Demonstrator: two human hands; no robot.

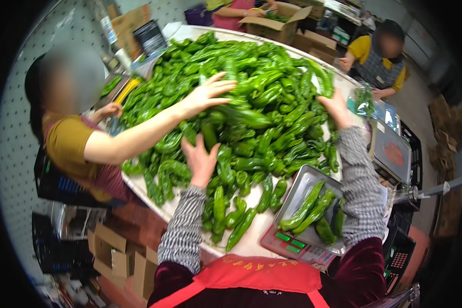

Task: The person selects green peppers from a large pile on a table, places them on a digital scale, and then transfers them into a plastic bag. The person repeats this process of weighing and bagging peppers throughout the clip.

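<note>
A broad heap of long green peppers [254, 84] covers the white table [254, 200] before me. My left hand [202, 158], fingers apart, touches the near left part of the heap beside a dark green pepper [208, 133]. Along the heap's right edge, my right hand [337, 107] is closed around a few bright green peppers [322, 79]; its fingertips are partly hidden. Below my right forearm is a digital scale [271, 240] with a metal pan [302, 183]. Several peppers [312, 211] lie in that pan.
A co-worker's arm [138, 134] reaches over the heap from the left. Another person [381, 65] sits at right near bagged peppers [364, 100] and a second scale [392, 150]. Someone's hands work by a cardboard box [281, 23] at the far side. Open cartons [111, 250] stand lower left.
</note>
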